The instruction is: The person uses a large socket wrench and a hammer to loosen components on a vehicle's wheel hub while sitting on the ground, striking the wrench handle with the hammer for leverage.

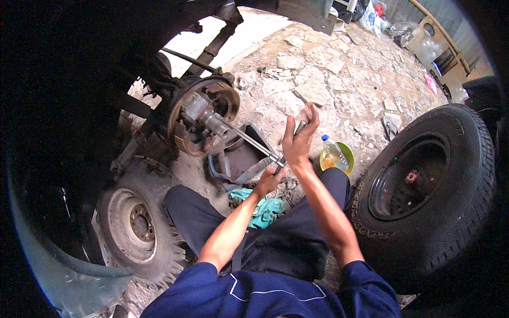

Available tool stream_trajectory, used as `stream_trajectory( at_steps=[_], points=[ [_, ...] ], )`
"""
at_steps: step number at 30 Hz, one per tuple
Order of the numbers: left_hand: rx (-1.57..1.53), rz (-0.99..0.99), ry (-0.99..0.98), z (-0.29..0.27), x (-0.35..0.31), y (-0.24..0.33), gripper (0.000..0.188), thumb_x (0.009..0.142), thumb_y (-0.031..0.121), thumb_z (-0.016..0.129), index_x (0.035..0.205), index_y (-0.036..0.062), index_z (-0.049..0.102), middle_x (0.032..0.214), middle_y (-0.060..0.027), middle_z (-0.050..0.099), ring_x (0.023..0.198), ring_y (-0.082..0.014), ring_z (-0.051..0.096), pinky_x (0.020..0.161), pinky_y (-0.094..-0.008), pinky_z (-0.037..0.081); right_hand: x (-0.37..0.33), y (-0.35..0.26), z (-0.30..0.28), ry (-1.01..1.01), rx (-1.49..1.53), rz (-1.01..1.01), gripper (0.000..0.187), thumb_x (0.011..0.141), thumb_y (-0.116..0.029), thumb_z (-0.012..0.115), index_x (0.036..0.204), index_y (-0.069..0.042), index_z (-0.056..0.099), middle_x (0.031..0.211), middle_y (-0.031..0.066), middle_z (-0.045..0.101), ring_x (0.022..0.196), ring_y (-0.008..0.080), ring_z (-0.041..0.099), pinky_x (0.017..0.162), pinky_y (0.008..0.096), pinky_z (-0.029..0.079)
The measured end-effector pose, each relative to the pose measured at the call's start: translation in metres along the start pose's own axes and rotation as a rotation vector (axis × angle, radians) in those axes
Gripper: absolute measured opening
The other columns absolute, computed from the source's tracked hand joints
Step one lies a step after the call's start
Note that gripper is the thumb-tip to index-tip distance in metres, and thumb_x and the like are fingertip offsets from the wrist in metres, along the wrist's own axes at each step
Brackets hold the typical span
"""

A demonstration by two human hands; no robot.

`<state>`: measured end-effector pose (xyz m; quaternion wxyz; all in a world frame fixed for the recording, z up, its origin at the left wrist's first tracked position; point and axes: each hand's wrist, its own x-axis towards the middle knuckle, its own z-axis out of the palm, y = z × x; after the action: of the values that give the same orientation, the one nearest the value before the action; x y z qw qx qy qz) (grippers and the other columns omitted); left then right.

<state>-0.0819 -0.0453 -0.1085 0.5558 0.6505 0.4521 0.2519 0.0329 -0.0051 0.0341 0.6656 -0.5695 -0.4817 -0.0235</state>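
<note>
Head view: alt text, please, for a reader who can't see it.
A person's left hand grips a T-handle socket wrench, the right hand open at the handle's upper end; the shaft reaches toward an exposed wheel hub. A grey-rimmed wheel is left, a black-rimmed wheel right.

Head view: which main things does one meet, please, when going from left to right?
Grey-rimmed wheel → exposed hub → left hand → right hand → green bowl → large black-tyred wheel.
</note>
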Motion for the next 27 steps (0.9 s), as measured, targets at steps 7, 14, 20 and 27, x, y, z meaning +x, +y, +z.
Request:
stream_trajectory(
  at_steps=[7, 14, 20, 27],
  points=[
    [0.155, -0.102, -0.133, -0.007, 0.006, -0.018, 0.046, 0.087, 0.041, 0.058, 0.072, -0.0017, 0.056, 0.058, -0.0038, 0.047, 0.061, -0.0134, 0.043, 0.057, -0.0381, 0.038, -0.006, 0.003, 0.005, 0.027, 0.148, 0.587, 0.066, 0.096, -0.055, 0.042, 0.050, -0.007, 0.040, 0.045, -0.0025, 0.037, 0.044, 0.0089, 0.033, 0.044, 0.0315, 0.027],
    [0.209, 0.012, -0.075, -0.009, 0.013, -0.048, 0.045, 0.085, 0.040, 0.062, 0.069, -0.0014, 0.056, 0.058, -0.0033, 0.047, 0.063, -0.0125, 0.046, 0.061, -0.0380, 0.040, 0.007, -0.019, 0.016, 0.114, 0.077, 0.637, 0.052, 0.088, -0.037, 0.063, 0.054, 0.001, 0.053, 0.046, 0.0023, 0.041, 0.048, 0.0125, 0.037, 0.049, 0.0364, 0.032],
    [-0.042, 0.002, -0.099, -0.003, -0.003, -0.016, 0.048, 0.086, 0.048, 0.063, 0.071, 0.0035, 0.057, 0.060, 0.0016, 0.049, 0.058, -0.0103, 0.043, 0.055, -0.0320, 0.036, 0.007, 0.004, 0.007, 0.035, 0.138, 0.764, 0.042, 0.088, -0.031, 0.064, 0.058, -0.003, 0.057, 0.051, -0.0024, 0.046, 0.050, 0.0097, 0.039, 0.048, 0.0320, 0.032],
    [-0.480, -0.113, -0.091, -0.012, -0.003, 0.013, 0.067, 0.093, 0.067, 0.029, 0.079, 0.0083, 0.057, 0.054, 0.0047, 0.044, 0.045, -0.0058, 0.037, 0.042, -0.0226, 0.026, -0.007, 0.007, 0.000, -0.152, 0.579, 0.741, 0.050, 0.091, -0.053, 0.052, 0.065, -0.010, 0.054, 0.055, -0.0034, 0.046, 0.052, 0.0088, 0.041, 0.048, 0.0270, 0.030]
  ],
)
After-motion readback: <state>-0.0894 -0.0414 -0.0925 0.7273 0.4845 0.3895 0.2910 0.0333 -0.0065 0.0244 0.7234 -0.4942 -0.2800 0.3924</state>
